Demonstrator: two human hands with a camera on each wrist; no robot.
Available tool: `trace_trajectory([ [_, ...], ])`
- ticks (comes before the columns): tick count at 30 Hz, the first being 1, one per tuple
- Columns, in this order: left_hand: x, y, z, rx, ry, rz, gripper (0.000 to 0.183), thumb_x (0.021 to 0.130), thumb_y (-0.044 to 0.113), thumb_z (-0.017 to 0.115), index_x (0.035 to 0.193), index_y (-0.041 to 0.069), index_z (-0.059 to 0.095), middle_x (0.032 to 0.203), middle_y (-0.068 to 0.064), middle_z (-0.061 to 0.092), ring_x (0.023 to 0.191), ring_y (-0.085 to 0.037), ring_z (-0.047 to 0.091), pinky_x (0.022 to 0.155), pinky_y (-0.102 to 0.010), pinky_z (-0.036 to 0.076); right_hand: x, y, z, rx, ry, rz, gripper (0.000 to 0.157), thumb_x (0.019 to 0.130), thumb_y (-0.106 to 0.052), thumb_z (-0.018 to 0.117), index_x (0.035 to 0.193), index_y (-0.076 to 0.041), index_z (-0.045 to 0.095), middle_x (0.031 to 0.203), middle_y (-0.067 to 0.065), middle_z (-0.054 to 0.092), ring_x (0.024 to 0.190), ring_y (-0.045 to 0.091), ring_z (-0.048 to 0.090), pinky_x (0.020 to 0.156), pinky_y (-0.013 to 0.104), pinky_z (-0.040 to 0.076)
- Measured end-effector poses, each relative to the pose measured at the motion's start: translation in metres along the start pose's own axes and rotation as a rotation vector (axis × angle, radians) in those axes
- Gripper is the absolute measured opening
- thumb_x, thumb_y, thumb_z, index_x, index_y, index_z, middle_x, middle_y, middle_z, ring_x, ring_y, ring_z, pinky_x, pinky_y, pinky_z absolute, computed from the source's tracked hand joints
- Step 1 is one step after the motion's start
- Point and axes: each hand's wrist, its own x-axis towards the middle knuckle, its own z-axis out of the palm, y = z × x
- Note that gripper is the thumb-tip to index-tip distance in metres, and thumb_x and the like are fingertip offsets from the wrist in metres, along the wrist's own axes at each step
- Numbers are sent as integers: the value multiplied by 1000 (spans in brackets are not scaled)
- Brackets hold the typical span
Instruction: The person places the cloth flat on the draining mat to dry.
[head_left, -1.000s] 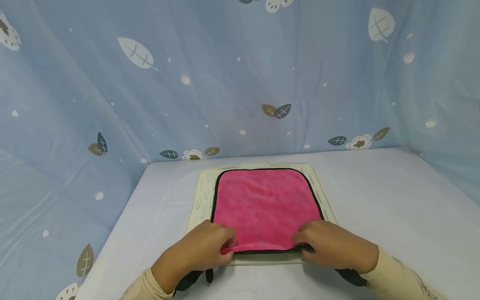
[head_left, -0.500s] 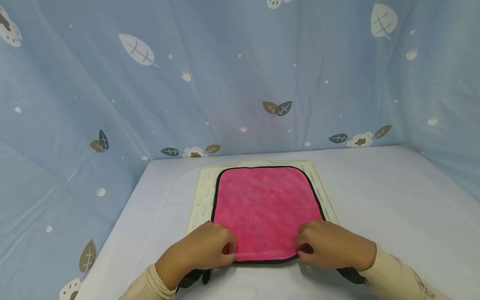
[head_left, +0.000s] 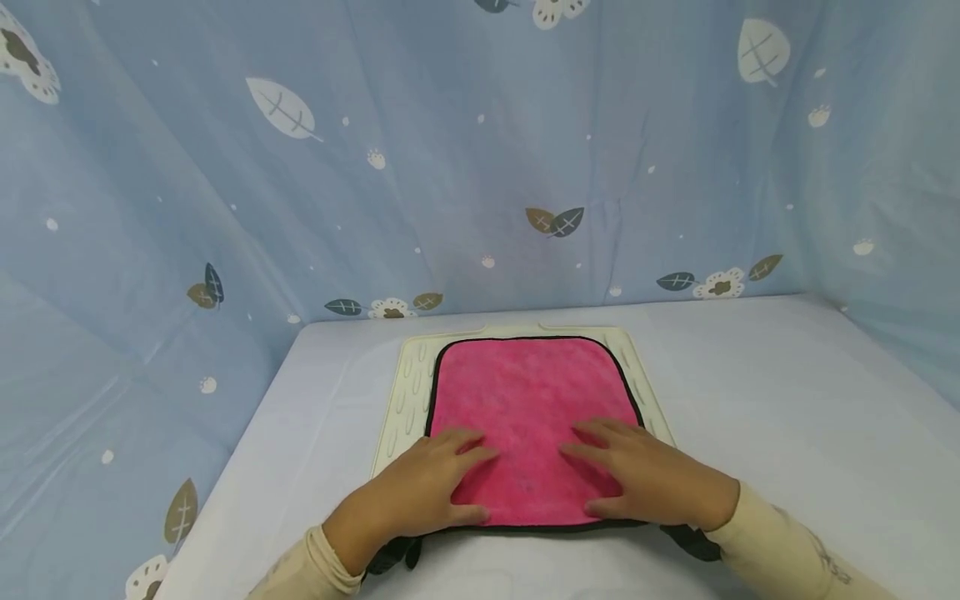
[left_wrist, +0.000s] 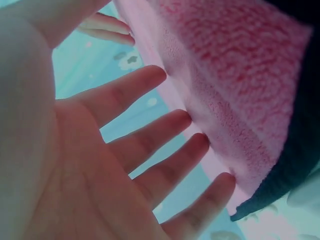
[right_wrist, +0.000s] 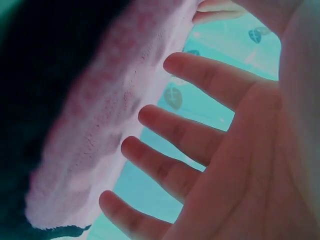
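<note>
A pink plush cloth (head_left: 525,400) with black edging lies spread flat over a cream board (head_left: 408,392). My left hand (head_left: 427,483) is over its near left corner, fingers spread, fingertips right at the plush surface in the left wrist view. On the near right corner, my right hand (head_left: 645,475) mirrors it, its fingers apart and tips at the cloth. Neither hand grips anything. In the right wrist view, the cloth (right_wrist: 100,115) shows its fuzzy pile beside the straight fingers. The near edge of the board is hidden beneath the cloth.
The board rests on a white-covered table (head_left: 765,400). Behind and to the left hangs a blue curtain (head_left: 450,167) printed with leaves and flowers. Dark straps (head_left: 686,542) show under the wrists.
Both hands have let go of the cloth's near edge and spread their fingers over it. That edge has come down toward the person, covering the board's near edge.
</note>
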Motion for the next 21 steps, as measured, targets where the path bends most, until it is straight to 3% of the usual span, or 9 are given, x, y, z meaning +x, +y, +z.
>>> trace_trajectory([
  [10, -1, 2, 3, -6, -42, -37, 68, 84, 54, 74, 144, 29, 54, 152, -4, 47, 142, -25, 44, 110, -57, 39, 0, -1, 2, 21, -68, 33, 67, 84, -48, 77, 142, -22, 57, 149, 12, 50, 137, 38, 46, 105, 60, 43],
  [21, 0, 0, 1, -18, -30, -43, 70, 86, 56, 70, 146, 26, 51, 155, -7, 44, 145, -31, 39, 111, -61, 36, -1, -2, 1, 20, -38, 19, 69, 86, -47, 75, 146, -22, 52, 148, 13, 50, 137, 38, 47, 105, 60, 44],
])
